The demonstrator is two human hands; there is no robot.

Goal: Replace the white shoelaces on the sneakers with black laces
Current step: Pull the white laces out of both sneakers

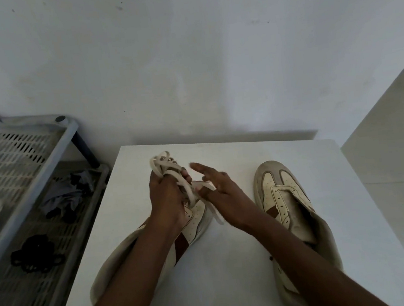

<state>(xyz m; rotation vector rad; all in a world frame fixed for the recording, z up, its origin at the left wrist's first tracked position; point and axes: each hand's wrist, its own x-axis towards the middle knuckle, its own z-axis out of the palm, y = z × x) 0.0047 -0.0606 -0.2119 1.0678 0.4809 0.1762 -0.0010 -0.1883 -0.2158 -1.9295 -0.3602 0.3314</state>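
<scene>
White laces held above the left sneaker on the table.
Left hand, fingers curled, gripped the bunched laces; right hand had fingers spread beside a trailing strand.

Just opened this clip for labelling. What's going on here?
A person is working on two sneakers on a white table. The left hand grips a bunched wad of white laces above the left sneaker. The right hand, fingers mostly straight, is at a loose strand; it is blurred, so a pinch is unclear. The right sneaker shows empty eyelets. The black laces lie on the rack at left, untouched.
</scene>
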